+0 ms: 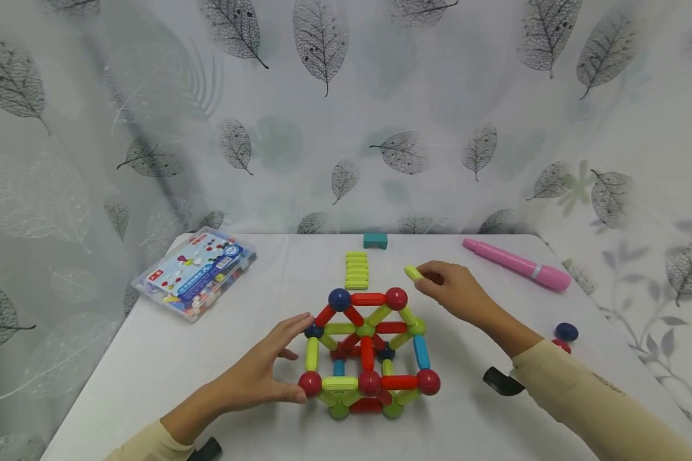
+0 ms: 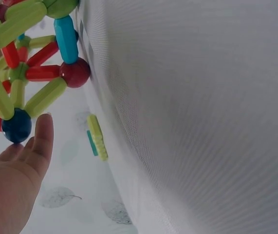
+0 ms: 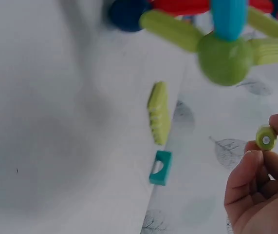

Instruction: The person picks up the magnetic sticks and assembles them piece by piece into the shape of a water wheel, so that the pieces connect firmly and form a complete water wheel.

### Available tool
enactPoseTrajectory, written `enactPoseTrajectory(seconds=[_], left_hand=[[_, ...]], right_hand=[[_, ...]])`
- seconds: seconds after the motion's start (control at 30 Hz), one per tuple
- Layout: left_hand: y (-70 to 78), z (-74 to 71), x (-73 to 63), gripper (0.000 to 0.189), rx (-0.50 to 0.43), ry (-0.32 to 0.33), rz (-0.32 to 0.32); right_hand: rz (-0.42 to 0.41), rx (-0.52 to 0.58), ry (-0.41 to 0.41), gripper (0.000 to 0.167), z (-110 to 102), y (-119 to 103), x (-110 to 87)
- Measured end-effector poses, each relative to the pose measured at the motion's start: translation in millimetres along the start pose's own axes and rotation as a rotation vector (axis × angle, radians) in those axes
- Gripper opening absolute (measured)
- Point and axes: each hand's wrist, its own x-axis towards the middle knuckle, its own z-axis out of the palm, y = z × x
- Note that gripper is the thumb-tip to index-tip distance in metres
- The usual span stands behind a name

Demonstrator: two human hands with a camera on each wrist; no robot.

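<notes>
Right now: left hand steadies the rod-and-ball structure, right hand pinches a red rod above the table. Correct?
Not quite. The rod pinched by the right hand is yellow-green, not red; the head view shows it, and the right wrist view confirms it. The left hand does steady the rod-and-ball structure.

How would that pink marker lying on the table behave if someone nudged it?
The pink marker looks round and smooth, so it would probably roll sideways, perhaps off the nearby table edge. It looks like rigid plastic, likely stiff and fairly light. Its glossy surface may slip a little between fingers.
</notes>
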Motion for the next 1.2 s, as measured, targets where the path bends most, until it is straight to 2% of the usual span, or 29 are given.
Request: enactPoseTrajectory(seconds=[0.2, 0.3, 0.5, 0.6, 0.77, 1.2], left_hand=[[-1.6, -0.8, 0.6, 0.099, 0.005, 0.000, 0.016], [-2.7, -1.0, 0.8, 0.100, 0.010, 0.003, 0.022], [-3.8, -1.4, 0.2, 0.101, 0.014, 0.009, 0.018], [-3.3, -1.3, 0.6, 0.102, 0.020, 0.010, 0.026], [-1.8, -1.0, 1.5, 0.101, 0.024, 0.009, 0.035], [-2.1, 0.0, 0.1, 0.100, 0.000, 0.003, 0.015]], right_hand=[[0.135, 0.286, -0.095, 0.036, -20, -13, -29.2], [0.166, 0.432, -0.176, 0.035, -23, -22, -41.3], [0.165, 0.650, -0.411, 0.033, -12, -40, -53.8], [0.191, 0.724, -0.468, 0.029, -4, -46, -54.2], [0.222, 0.775, -0.474, 0.030, 2, -48, -52.9], [0.223, 0.810, -0.459, 0.035, 2, -47, -54.1]])
